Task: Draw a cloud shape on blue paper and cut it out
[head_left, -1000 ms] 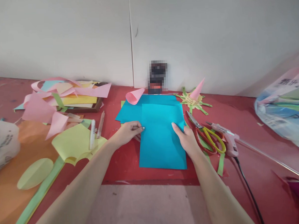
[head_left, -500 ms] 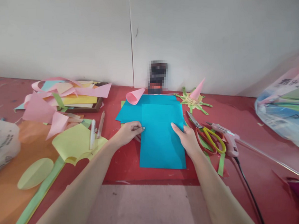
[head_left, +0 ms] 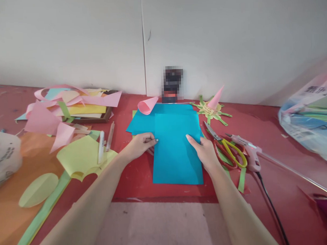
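A rectangular sheet of blue paper is held between my two hands over the red table. My left hand pinches its left edge, thumb on top and the other fingers curled beneath. On the opposite edge, my right hand grips with the thumb lying on the paper and its fingers hidden behind. More blue sheets lie under and beyond the held one. A rolled pink paper cone rests on their far left corner.
Scissors and a pink glue gun with a cord lie right of my right hand. Behind them stands a flower-like paper piece with a pink cone. At left are paper scraps, yellow-green cutouts and a white pen.
The held sheet's lower right corner has shifted very slightly left and my right thumb has slid a touch inward. Everything else stays put.
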{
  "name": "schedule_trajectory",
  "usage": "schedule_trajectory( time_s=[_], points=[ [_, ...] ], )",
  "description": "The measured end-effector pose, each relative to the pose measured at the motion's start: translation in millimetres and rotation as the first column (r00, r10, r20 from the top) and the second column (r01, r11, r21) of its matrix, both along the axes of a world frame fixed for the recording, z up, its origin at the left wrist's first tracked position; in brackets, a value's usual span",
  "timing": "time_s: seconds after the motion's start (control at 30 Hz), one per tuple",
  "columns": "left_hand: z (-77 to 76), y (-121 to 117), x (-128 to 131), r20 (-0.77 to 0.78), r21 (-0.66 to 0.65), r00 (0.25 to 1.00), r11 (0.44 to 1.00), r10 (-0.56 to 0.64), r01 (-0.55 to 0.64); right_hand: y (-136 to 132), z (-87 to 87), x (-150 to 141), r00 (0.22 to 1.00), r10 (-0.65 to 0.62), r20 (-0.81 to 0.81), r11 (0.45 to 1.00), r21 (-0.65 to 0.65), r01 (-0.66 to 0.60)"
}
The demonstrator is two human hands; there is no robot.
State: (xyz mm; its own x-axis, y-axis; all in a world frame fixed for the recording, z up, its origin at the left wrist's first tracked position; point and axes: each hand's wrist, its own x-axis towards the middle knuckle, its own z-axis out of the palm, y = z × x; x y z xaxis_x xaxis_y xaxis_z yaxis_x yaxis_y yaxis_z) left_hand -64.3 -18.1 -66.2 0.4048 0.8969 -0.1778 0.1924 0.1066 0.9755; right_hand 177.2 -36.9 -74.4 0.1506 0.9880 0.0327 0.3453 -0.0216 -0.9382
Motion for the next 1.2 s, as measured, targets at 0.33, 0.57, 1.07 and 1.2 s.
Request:
schedule_trajectory(
  time_s=[0.33, 0.57, 1.07, 1.2],
  points=[
    [-1.6, 0.8, -0.6, 0.019, 0.003, 1.000, 1.000, -0.010, 0.010, -0.1, 1.3, -0.4, 1.000, -0.016, -0.022, 1.000, -0.001, 0.016],
    [-1.5, 0.7, -0.3, 0.021, 0.004, 1.000, 1.000, 0.002, -0.002, 0.0, 1.4, -2.3, 0.994, -0.043, -0.099, 0.999, -0.012, 0.042],
    [-5.0, 1.8, -1.2, 0.030, 0.013, 0.999, 1.000, -0.019, 0.019, 2.3, -1.9, -1.6, 0.987, -0.061, -0.146, 0.997, -0.060, 0.052],
    [-5.6, 2.4, -1.4, 0.044, 0.022, 0.999, 0.999, -0.028, 0.027, 2.5, -3.6, -1.4, 0.985, -0.055, -0.162, 0.997, -0.065, 0.045]
  ],
)
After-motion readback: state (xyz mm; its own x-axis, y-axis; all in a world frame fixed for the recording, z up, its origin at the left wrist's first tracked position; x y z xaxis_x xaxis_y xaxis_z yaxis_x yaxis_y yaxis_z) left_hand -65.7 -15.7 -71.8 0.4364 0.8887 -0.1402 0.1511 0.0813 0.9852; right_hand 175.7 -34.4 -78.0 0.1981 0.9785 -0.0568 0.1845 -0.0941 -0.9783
